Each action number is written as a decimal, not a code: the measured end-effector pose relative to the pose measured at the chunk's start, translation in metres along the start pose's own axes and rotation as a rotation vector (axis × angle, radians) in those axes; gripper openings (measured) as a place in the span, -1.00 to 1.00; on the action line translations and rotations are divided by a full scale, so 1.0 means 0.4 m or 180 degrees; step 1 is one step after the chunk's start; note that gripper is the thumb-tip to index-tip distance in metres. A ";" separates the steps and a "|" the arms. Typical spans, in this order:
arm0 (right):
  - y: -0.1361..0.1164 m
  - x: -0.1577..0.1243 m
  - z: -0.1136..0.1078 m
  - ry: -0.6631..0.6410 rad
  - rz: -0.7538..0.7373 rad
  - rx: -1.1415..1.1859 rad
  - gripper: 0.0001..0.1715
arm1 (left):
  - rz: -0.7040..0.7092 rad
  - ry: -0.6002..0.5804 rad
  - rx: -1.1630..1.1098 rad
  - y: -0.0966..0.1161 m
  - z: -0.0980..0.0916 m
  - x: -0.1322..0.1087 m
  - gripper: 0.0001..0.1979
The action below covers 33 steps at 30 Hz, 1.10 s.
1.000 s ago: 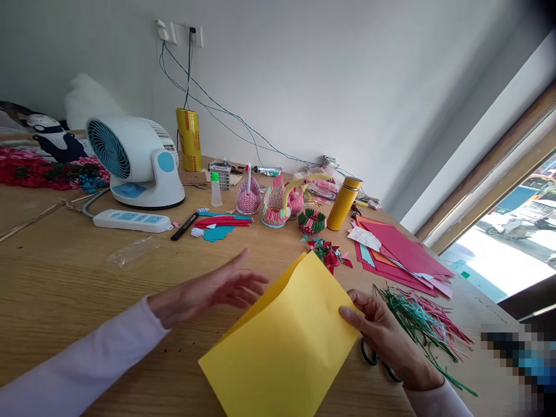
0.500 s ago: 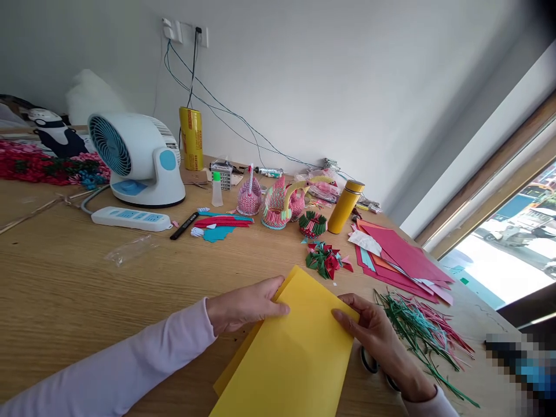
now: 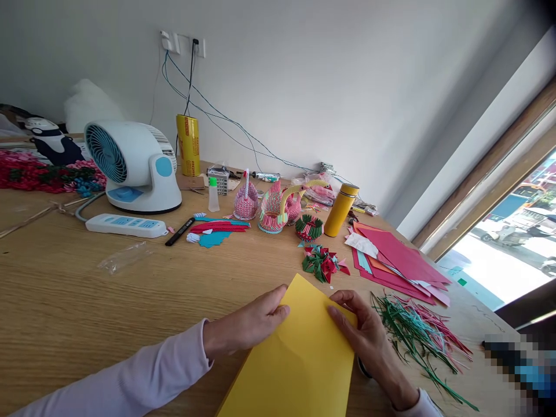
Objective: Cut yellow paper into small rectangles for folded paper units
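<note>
Yellow paper: a folded yellow sheet (image 3: 299, 353) lay flat on the wooden bench (image 3: 65, 301) at lower centre of the frame, its far corner pointing away from the viewer.
Left hand: the left hand (image 3: 249, 324), in a pale pink sleeve, pressed flat with fingers open on the sheet's left edge, seemingly to hold the layers lined up.
Right hand: the right hand (image 3: 369, 339) rested open on the sheet's right edge, fingertips on the paper, pinning that side; neither hand gripped anything.
Scissors: a dark handle loop (image 3: 362, 368) showed just under the right wrist, mostly hidden.
Paper strips: green and pink trimmings (image 3: 417, 333) lay in a loose heap at lower right, near the right hand.
Folded pieces: a small red and green cluster (image 3: 322, 263) sat just beyond the sheet.
Coloured sheets: a red stack (image 3: 399, 255) lay at centre right.
Farther back: paper swans (image 3: 273, 205), a yellow flask (image 3: 341, 209), a white fan (image 3: 130, 165) at upper left and a power strip (image 3: 125, 225).
</note>
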State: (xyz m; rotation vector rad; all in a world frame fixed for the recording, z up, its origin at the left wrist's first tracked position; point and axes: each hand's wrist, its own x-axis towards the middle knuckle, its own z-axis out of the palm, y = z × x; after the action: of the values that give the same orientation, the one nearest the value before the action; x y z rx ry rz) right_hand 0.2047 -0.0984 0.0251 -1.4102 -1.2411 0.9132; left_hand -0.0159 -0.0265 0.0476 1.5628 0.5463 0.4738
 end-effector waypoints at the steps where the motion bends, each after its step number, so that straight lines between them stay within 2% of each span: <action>1: 0.001 0.001 0.001 0.0014 -0.0002 0.0010 -0.70 | 0.0026 0.0031 0.0119 0.003 0.001 -0.001 -0.65; 5: 0.008 0.004 0.001 0.0217 -0.0105 0.0200 -0.70 | 0.0157 0.0282 0.0560 0.011 0.005 0.004 -0.69; 8: 0.008 -0.001 0.007 0.0458 -0.0047 0.0774 -0.54 | 0.0214 0.0457 0.0756 0.012 0.003 0.011 -0.69; 10: 0.003 -0.010 0.020 0.0266 0.0258 0.1393 -0.50 | 0.0243 0.0589 0.0769 0.013 0.000 0.013 -0.69; 12: -0.003 -0.021 0.039 -0.0165 0.0679 0.1869 -0.51 | 0.0262 0.0749 0.0694 0.014 -0.004 0.012 -0.68; 14: -0.009 -0.031 0.063 -0.0519 0.1028 0.2036 -0.51 | 0.0246 0.0914 0.0560 0.011 -0.008 0.007 -0.67; 16: -0.015 -0.038 0.084 -0.0633 0.1139 0.2049 -0.50 | 0.0207 0.0982 0.0312 0.004 -0.011 0.000 -0.65; 21: -0.020 -0.037 0.106 -0.0693 0.0914 0.1954 -0.54 | 0.0356 0.0702 -0.0787 -0.024 -0.001 -0.024 -0.58; 23: -0.018 -0.037 0.106 -0.0781 0.0764 0.1877 -0.57 | 0.0442 0.0707 -0.0976 -0.033 0.008 -0.036 -0.55; 27: -0.019 -0.038 0.105 -0.0875 0.0560 0.1756 -0.61 | 0.0505 0.0845 -0.0762 -0.039 0.023 -0.056 -0.57; 30: -0.027 -0.038 0.107 -0.0857 0.0565 0.1734 -0.59 | 0.0612 0.1067 -0.0521 -0.041 0.027 -0.061 -0.59; 33: -0.033 -0.032 0.110 -0.0797 0.0582 0.1778 -0.58 | 0.0761 0.1167 -0.0586 -0.054 0.027 -0.056 -0.58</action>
State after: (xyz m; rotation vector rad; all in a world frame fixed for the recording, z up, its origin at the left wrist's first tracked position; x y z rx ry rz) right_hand 0.1572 -0.1024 0.0277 -0.9887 -0.9349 1.4663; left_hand -0.0287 -0.0477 0.0262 1.3760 0.5769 0.9788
